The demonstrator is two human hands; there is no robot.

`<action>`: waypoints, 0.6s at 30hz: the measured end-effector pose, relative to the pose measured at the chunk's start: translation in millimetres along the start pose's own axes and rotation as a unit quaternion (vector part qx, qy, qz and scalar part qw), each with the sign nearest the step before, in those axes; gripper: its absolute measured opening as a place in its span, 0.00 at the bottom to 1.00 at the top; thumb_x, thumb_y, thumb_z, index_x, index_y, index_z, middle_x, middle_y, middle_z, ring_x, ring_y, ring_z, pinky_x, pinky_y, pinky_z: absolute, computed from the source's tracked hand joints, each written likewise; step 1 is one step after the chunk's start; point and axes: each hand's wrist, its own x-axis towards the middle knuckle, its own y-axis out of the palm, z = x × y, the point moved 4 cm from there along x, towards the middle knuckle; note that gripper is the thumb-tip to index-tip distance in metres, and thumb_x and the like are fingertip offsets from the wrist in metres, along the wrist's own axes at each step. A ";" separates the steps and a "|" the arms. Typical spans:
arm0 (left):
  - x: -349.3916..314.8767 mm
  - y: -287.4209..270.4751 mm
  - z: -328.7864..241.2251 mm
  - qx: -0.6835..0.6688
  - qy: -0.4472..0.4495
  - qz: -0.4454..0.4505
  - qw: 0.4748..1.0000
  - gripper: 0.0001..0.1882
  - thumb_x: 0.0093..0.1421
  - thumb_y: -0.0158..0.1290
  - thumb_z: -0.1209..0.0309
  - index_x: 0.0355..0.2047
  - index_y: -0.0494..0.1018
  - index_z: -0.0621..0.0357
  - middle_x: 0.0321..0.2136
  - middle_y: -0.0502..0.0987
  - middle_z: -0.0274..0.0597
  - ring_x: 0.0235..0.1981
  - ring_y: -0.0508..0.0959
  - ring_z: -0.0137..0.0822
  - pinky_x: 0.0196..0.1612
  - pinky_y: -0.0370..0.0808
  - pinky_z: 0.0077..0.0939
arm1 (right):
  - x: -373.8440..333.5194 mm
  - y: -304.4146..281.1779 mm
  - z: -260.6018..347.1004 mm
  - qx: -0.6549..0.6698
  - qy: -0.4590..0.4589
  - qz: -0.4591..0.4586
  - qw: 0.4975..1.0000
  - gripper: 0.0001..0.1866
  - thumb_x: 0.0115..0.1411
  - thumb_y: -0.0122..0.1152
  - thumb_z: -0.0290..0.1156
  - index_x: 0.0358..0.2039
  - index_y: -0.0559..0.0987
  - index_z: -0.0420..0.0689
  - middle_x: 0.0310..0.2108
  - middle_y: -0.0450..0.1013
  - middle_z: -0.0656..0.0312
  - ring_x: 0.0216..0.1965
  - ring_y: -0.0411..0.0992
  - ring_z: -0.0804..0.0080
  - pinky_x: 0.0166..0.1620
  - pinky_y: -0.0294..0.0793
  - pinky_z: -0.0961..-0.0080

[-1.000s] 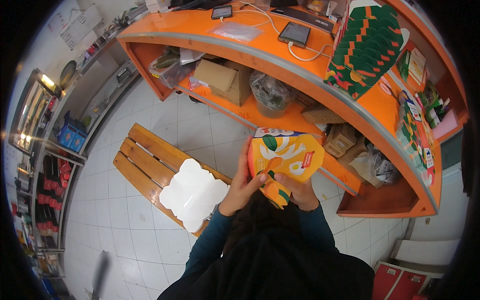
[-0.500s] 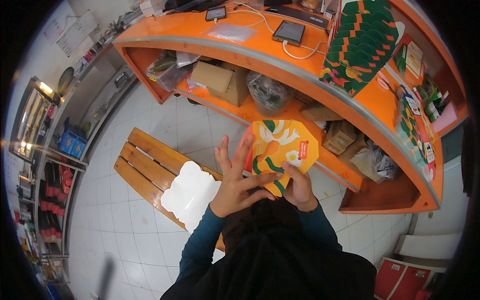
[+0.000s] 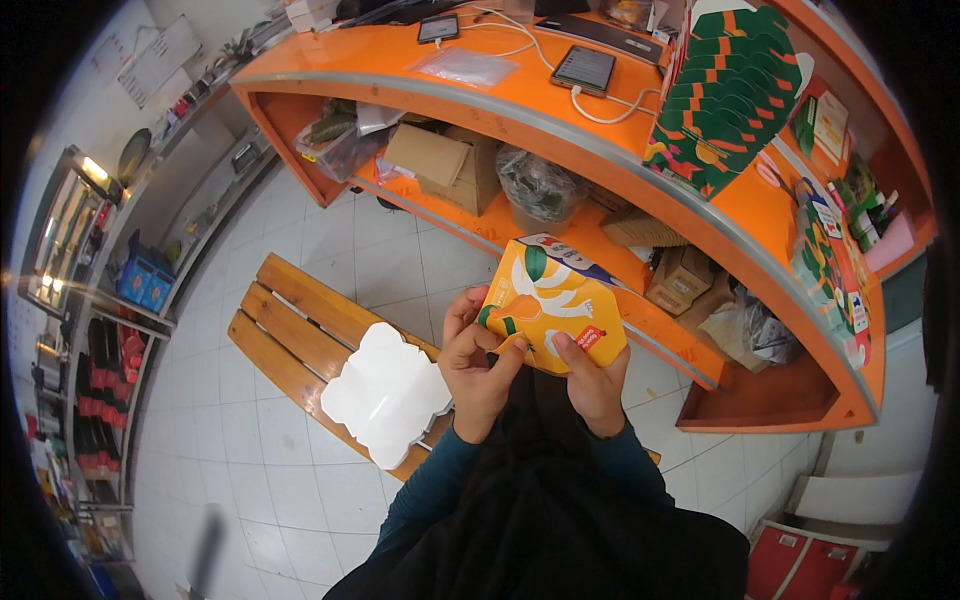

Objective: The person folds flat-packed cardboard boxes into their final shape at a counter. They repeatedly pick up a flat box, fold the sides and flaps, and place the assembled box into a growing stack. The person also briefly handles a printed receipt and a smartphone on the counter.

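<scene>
While the left hand point(image 3: 475, 382) pinches the near-left corner of a yellow printed folding carton point(image 3: 545, 295), the right hand point(image 3: 600, 387) grips its near-right edge, thumb on top. Both hold the carton in front of the body, right of white die-cut cardboard point(image 3: 385, 395) lying on a slatted wooden bench point(image 3: 310, 300).
</scene>
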 end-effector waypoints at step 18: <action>35.7 0.6 7.9 0.085 -0.080 0.253 0.960 0.47 0.28 0.67 0.66 0.49 0.52 0.55 0.49 0.52 0.47 0.47 0.61 0.39 0.48 0.62 0.29 | -5.1 -23.1 -20.9 0.017 0.201 0.179 0.963 0.21 0.58 0.42 0.34 0.51 0.54 0.45 0.50 0.56 0.58 0.52 0.56 0.66 0.53 0.58 0.65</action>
